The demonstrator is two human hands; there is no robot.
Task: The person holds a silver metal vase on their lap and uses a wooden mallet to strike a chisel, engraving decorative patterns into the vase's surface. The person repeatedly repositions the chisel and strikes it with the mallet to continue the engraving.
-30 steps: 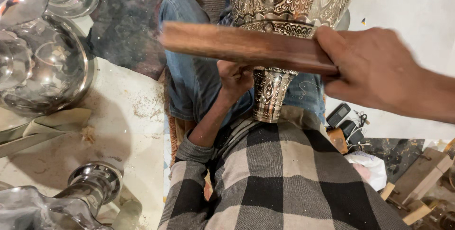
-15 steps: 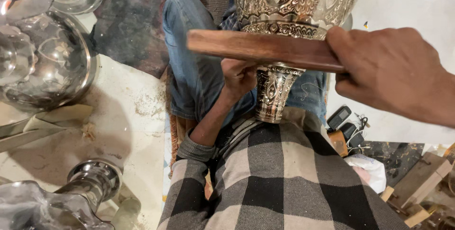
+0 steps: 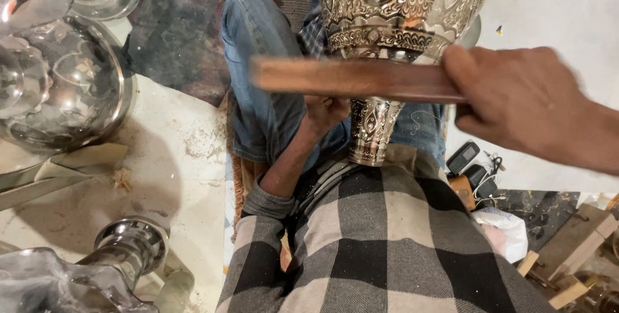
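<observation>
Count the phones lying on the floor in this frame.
2: one grey handset right of the checked shirt, one darker phone just below it by cables. Others may be hidden.

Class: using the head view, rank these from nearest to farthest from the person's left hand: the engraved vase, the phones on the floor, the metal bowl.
Measured from the left hand:
1. Engraved vase, touching it, just right.
2. Phones, lower right on the floor.
3. Metal bowl, far left.
</observation>
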